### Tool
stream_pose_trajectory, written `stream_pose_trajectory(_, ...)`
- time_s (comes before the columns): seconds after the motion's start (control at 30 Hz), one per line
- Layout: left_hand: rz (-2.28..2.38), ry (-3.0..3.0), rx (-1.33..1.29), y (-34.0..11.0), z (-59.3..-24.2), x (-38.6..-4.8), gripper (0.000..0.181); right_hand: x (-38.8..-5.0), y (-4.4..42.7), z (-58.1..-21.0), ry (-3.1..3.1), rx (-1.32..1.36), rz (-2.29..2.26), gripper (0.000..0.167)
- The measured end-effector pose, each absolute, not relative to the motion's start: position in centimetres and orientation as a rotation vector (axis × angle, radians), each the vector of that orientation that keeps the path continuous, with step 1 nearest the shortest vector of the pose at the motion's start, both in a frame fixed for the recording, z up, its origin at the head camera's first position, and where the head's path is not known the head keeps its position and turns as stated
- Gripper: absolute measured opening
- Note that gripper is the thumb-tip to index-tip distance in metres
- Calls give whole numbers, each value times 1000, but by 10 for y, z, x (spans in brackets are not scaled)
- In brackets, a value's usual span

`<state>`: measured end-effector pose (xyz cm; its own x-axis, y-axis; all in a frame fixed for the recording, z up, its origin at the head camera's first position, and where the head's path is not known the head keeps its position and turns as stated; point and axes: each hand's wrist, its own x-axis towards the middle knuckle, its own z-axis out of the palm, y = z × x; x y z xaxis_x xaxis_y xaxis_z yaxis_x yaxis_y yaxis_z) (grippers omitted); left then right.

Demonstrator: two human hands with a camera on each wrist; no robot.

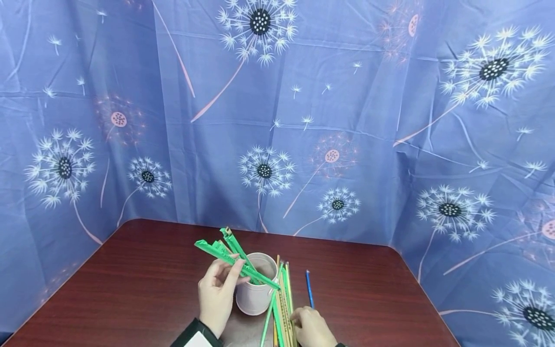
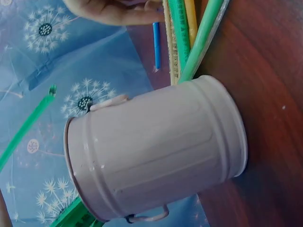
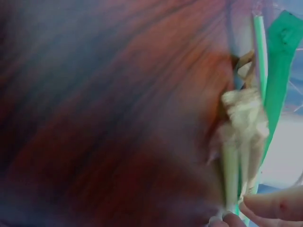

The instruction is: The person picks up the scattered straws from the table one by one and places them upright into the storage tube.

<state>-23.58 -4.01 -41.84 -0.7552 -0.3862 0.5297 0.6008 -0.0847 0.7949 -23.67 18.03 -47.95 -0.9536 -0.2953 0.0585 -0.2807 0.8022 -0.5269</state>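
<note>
In the head view my left hand (image 1: 219,292) pinches a long green-wrapped stick (image 1: 256,275), slanted across the mouth of a pale metal bucket (image 1: 253,300). More green-wrapped sticks (image 1: 235,245) lean out of the bucket beside that hand. The left wrist view shows the bucket (image 2: 151,146) close up, with small side handles. Right of the bucket, a bundle of yellowish and green wrapped sticks (image 1: 284,308) lies on the table. At its right edge, the curled fingers of my right hand (image 1: 313,327) pinch a pale yellowish stick (image 3: 231,179); in the right wrist view its lower end is partly hidden.
A blue pencil-like stick (image 1: 309,288) lies right of the bundle. The dark red-brown table (image 1: 143,279) reaches back to a blue curtain (image 1: 208,183) with dandelion prints, which hangs at the back and both sides.
</note>
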Motion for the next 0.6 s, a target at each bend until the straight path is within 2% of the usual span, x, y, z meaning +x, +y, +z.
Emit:
stream_pose_trajectory(0.13,-1875,-1504,-220,-44,-416,-238,13,-238,181,-480,2946,-430,-842,10)
stream_pose_trajectory(0.6,-1772,-1570,-118,-49,-422,-244,9,-238,178,-484,2981,-432,-768,21)
